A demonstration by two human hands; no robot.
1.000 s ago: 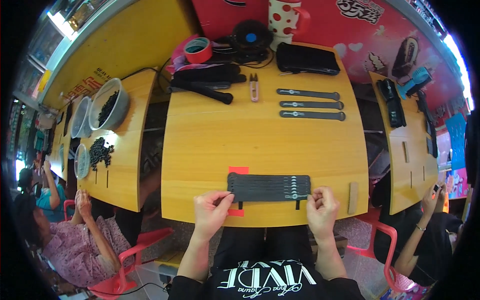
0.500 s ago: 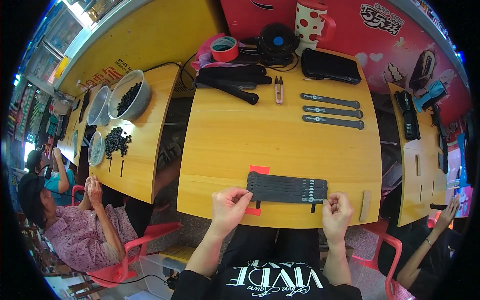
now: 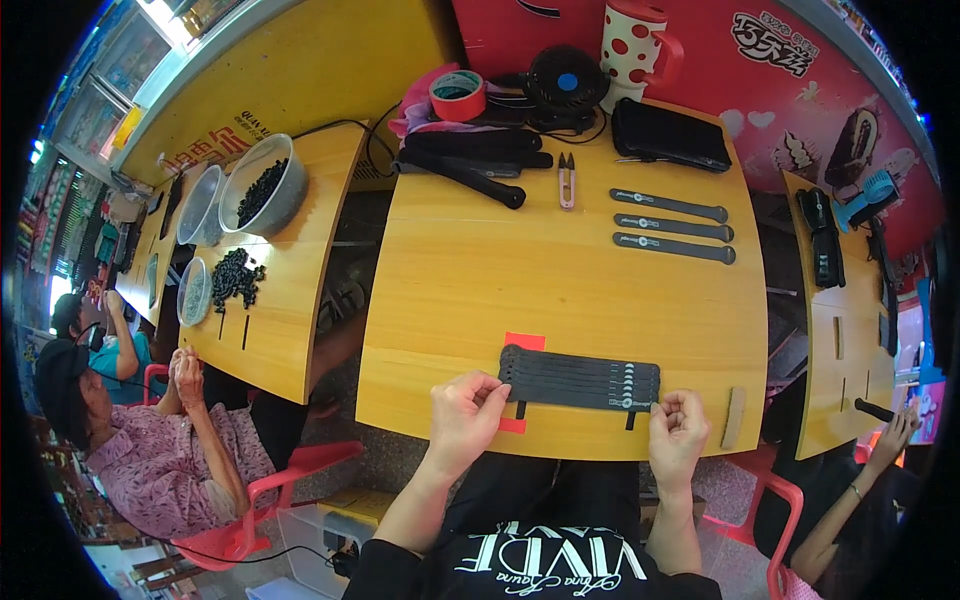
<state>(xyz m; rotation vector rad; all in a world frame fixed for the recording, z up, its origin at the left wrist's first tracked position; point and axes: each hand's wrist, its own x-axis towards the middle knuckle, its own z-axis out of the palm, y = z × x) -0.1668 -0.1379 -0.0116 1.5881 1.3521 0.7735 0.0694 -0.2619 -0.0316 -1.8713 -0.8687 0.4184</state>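
Note:
Several dark grey straps (image 3: 575,378) lie overlapped in a neat fan near the table's front edge, each with a rounded left end and pale print toward the right. My left hand (image 3: 463,415) pinches the nearest strap's left end between thumb and forefinger. At the opposite end, the fingers of my right hand (image 3: 680,432) are closed on that strap's right corner. Red tape (image 3: 525,341) shows behind the left ends of the fan, with another red piece (image 3: 512,426) in front. Two short black strips stick out beneath the straps' front edge.
Three separate grey straps (image 3: 672,221) lie toward the back right. Pink-handled thread snips (image 3: 567,185), black strap bundles (image 3: 465,160), a black pouch (image 3: 670,137), a fan (image 3: 562,85) and a tape roll (image 3: 457,98) sit behind. A brown strip (image 3: 733,418) lies right. Co-workers sit either side.
The whole view has shifted slightly, so the table appears a little farther right. Both hands keep their pinch at the strap's ends; the straps have not visibly moved on the table.

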